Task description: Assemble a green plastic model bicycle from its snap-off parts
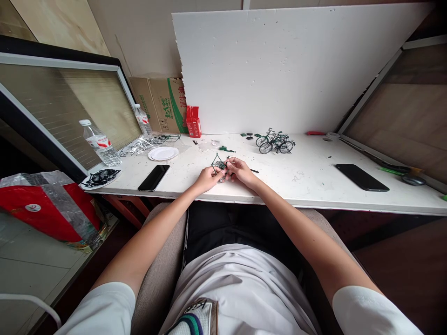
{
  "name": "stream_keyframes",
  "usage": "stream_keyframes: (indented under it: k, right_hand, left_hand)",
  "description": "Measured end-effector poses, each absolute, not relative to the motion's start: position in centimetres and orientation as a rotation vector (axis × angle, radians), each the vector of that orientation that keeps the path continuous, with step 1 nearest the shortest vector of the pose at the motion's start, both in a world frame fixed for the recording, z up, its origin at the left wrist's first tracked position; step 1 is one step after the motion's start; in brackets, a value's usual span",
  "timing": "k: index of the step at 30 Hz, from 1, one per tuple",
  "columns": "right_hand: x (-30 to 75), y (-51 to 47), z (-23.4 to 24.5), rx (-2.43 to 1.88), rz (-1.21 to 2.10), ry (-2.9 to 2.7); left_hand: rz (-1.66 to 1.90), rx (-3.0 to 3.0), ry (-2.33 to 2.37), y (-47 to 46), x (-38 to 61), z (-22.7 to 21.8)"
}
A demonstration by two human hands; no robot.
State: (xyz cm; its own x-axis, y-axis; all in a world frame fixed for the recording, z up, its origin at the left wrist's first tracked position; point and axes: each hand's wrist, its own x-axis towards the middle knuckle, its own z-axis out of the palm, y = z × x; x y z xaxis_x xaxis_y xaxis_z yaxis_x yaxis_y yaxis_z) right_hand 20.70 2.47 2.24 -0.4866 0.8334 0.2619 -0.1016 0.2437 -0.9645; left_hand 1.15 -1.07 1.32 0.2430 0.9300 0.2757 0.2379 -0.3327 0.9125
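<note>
Both hands meet over the front of the white table (300, 186). My left hand (208, 179) has its fingers closed on a green model bicycle frame (215, 161), whose thin bars stick up above the fingertips. Opposite it, my right hand (239, 170) pinches at the same frame, thumb and fingers together; any small part between them is too tiny to make out. Just behind the hands lies a small green part (223, 148). Assembled model bicycles (275, 142), green and black, stand farther back to the right.
Phones lie on the left (154, 177) and right (362, 177). White plates (163, 153), bottles (101, 144), silver and black loose parts and a red box (193, 122) occupy the left side. A white foam board (279, 70) stands along the back.
</note>
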Motion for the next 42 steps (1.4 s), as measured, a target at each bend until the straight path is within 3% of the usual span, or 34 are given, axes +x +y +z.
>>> stream_keyframes:
  k: [42]
  right_hand:
    - [20.62, 2.55, 2.16, -0.674, 1.386, -1.661]
  left_hand:
    - [1.128, 1.758, 1.077, -1.35, 1.24, 1.68]
